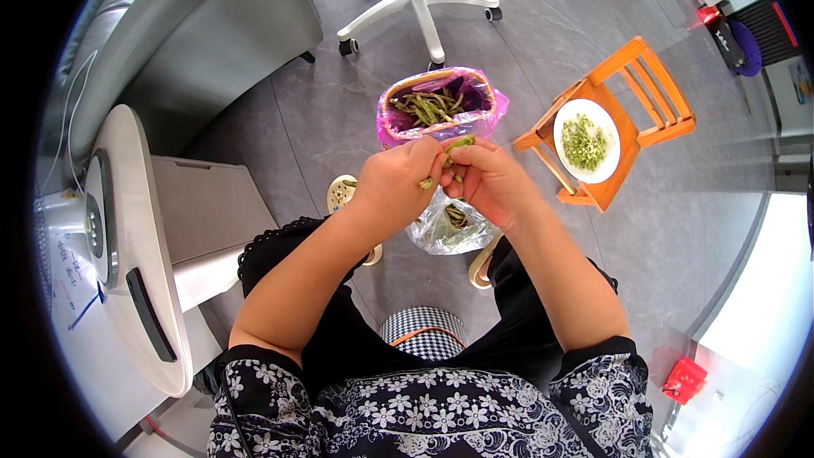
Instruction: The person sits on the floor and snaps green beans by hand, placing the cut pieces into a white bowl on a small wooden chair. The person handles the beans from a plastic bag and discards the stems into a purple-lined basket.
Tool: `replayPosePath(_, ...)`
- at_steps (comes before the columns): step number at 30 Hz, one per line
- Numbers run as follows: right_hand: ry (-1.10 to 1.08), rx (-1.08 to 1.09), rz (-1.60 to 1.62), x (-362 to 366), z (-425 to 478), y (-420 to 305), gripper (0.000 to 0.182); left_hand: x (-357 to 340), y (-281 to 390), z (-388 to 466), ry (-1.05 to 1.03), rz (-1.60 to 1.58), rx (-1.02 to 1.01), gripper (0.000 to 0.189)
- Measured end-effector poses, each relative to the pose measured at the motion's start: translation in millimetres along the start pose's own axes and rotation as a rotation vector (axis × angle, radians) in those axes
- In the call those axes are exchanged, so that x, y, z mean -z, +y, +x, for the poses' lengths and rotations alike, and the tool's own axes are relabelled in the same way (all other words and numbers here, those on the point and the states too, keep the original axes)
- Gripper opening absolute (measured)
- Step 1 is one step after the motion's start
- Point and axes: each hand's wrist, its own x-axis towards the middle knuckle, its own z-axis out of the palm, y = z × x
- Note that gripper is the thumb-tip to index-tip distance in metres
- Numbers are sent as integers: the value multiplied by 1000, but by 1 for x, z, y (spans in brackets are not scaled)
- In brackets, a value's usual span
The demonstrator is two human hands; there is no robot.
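Note:
My left hand (402, 179) and my right hand (493, 172) meet in front of me around a green bean pod (460, 147). The right thumb lies against the pod, and the curled left fingers press at its near end. A small pale green piece (426, 184) pokes out below the left fingers. Just beneath the hands, a clear plastic bag (445, 232) on the floor holds more pods, partly covered by my right hand. Beyond them stands a bin lined with a purple bag (385, 121), with a heap of greenish-brown pods (432, 107) inside.
At right, a wooden chair (626, 152) carries a white bowl (613, 152) of small green pieces (584, 143). A white swivel chair base (416, 3) stands ahead. On the left are a grey sofa (254, 19) and a white side table (152, 305) with a black remote-like object (151, 315).

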Motion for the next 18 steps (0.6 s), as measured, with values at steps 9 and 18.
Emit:
replayPosePath(9,82,125,-132,-8,-1,0,14,9,3,2,14,-91,65,11)
replayPosePath(18,104,104,-199,-9,-6,-6,13,19,4,11,-233,-503,577,10)
